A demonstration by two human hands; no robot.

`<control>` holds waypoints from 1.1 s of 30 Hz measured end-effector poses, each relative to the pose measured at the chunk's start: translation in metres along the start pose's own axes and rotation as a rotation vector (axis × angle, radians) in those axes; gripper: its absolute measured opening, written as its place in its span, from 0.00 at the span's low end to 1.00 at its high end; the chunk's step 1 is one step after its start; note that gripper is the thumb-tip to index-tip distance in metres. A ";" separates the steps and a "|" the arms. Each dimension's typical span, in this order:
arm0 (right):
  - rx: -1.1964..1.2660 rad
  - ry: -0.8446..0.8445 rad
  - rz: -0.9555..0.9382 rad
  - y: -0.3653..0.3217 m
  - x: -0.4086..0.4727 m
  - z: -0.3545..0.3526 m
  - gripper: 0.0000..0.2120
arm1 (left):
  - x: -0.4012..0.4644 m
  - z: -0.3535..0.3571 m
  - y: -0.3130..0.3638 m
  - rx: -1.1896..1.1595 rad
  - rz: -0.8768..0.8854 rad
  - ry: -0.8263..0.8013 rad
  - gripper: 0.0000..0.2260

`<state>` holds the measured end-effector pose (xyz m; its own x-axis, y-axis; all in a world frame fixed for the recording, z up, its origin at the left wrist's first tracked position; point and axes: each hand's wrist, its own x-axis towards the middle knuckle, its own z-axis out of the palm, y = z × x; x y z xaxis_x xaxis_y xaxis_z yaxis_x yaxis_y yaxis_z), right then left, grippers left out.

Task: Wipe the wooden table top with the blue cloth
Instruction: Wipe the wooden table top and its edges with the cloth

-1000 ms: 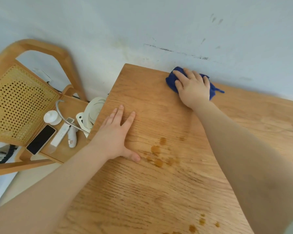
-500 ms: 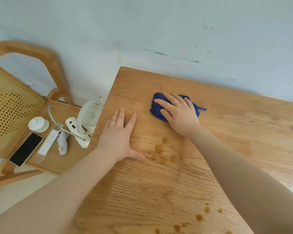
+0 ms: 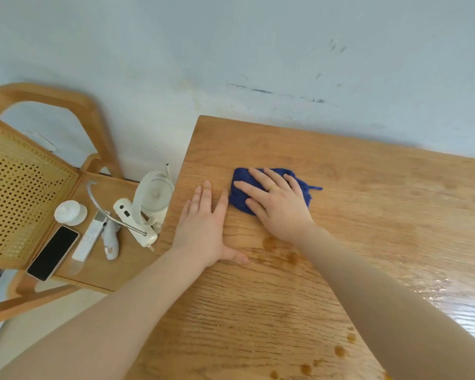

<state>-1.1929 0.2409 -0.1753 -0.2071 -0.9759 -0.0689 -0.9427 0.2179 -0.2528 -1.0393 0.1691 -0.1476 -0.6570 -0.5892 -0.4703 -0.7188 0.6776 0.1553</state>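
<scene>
Filling most of the view: table (image 3: 368, 215), light wood, its far edge against a pale wall (image 3: 231, 50)
Chair (image 3: 39, 171): wooden with a woven back, just left of the table
Left hand (image 3: 206, 229): open and flat on the table, fingers together, thumb out to the side
Right hand (image 3: 277, 207): open, fingers spread, pressed flat onto the cloth
Cloth (image 3: 242, 201): blue, bunched, on the table's far left part, just right of the left hand
Brown spots (image 3: 283, 253): on the wood near the right wrist
Phone (image 3: 52, 253): dark screen up, on the chair seat
Ring (image 3: 272, 187): gold, on a right finger
</scene>
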 end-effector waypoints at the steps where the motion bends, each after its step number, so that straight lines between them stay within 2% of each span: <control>1: 0.006 -0.018 -0.030 0.007 0.006 -0.001 0.27 | 0.000 -0.001 0.000 -0.002 0.002 -0.003 0.62; 3: -0.001 0.067 -0.021 0.028 0.027 -0.002 0.26 | 0.002 -0.001 -0.001 -0.004 -0.001 0.003 0.62; 5: 0.020 0.205 0.153 0.056 0.054 -0.009 0.22 | 0.003 -0.001 -0.002 -0.003 -0.005 0.004 0.62; 8: 0.052 0.150 0.373 0.090 0.083 -0.017 0.18 | 0.001 -0.001 0.000 0.000 -0.025 -0.014 0.62; 12: 0.043 0.107 0.287 0.080 0.063 -0.019 0.18 | -0.001 -0.003 0.001 -0.022 -0.037 -0.026 0.62; 17: 0.016 0.079 0.011 0.049 -0.037 -0.007 0.21 | 0.000 -0.013 0.020 0.023 -0.138 -0.079 0.63; 20: 0.041 0.040 -0.079 0.066 -0.040 -0.008 0.21 | -0.001 -0.017 0.033 0.062 -0.169 -0.095 0.61; 22: 0.038 0.072 -0.050 0.084 -0.019 -0.011 0.23 | -0.004 -0.018 0.035 0.067 -0.155 -0.074 0.59; 25: 0.015 0.130 0.127 0.120 0.017 -0.020 0.19 | -0.011 -0.017 0.043 0.014 -0.088 -0.086 0.57; 28: 0.014 0.114 0.248 0.144 0.036 -0.031 0.19 | -0.015 -0.013 0.064 -0.017 -0.012 -0.081 0.57; 30: 0.022 0.112 0.240 0.139 0.028 -0.030 0.18 | -0.013 -0.012 0.081 -0.025 -0.001 -0.063 0.56; 33: -0.022 0.143 0.109 0.116 -0.019 -0.020 0.19 | -0.001 -0.006 0.112 -0.075 -0.053 0.012 0.57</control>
<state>-1.3039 0.2848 -0.1837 -0.3423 -0.9386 0.0432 -0.9177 0.3241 -0.2299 -1.1206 0.2429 -0.1244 -0.6199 -0.6292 -0.4688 -0.7674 0.6107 0.1951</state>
